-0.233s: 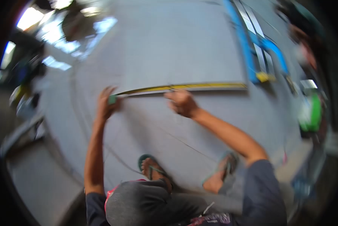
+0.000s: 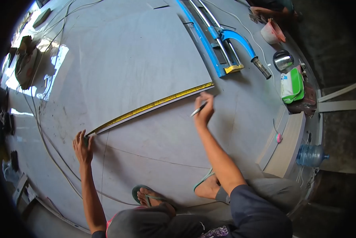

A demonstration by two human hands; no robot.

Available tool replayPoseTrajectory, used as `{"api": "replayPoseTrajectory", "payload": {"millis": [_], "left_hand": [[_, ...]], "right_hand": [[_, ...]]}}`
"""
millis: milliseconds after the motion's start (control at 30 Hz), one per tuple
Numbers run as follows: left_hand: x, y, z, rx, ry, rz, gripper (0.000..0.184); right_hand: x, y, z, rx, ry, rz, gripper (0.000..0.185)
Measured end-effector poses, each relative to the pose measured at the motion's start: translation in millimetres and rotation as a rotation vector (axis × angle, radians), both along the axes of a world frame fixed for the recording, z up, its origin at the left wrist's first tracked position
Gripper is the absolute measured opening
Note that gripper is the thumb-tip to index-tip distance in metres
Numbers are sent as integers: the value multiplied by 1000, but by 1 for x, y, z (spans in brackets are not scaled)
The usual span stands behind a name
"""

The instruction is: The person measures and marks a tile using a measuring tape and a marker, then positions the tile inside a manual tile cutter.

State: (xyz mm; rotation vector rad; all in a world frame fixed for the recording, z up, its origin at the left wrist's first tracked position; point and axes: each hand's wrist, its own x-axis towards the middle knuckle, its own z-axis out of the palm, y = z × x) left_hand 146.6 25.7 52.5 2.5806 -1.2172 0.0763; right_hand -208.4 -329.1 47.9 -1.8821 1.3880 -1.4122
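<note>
A large pale grey tile (image 2: 146,59) lies flat on the floor. The yellow blade of a tape measure (image 2: 154,104) runs along its near edge, up to the right corner. At the left end of the blade, my left hand (image 2: 82,150) is closed around the tape's case, which mostly hides behind the fingers. Just below the blade's right end is my right hand (image 2: 204,113), with a pen (image 2: 198,109) gripped in its fingers. The pen's light end sticks out to the lower left; its other end is hidden in the hand.
A blue manual tile cutter (image 2: 203,39) lies beyond the tile's right edge. Farther right are a bucket (image 2: 272,31), a green and white pouch (image 2: 292,85) and a water bottle (image 2: 311,155). Cables (image 2: 38,115) cross the floor on the left. Part of a person (image 2: 267,12) shows at the top right.
The view has turned and sharpened. My right hand has moved from the middle of the tape blade to near its right end. My left hand keeps the case at the left end.
</note>
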Motion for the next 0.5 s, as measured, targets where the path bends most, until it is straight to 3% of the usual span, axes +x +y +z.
{"api": "replayPoseTrajectory", "payload": {"millis": [133,267,333,500], "left_hand": [[1,-13,-24,-26,11,16,37],[-3,-11,-10,-30,12,40,26],[-4,-17,-15,-98,11,38,21],[0,-28,-23,-118,-46,58,12]], "right_hand": [[-51,-94,-12,41,83,-135,33],[-52,-120,-47,46,30,-135,32],[-44,-116,-30,172,101,-189,29],[-59,-149,-85,0,122,-83,25]]}}
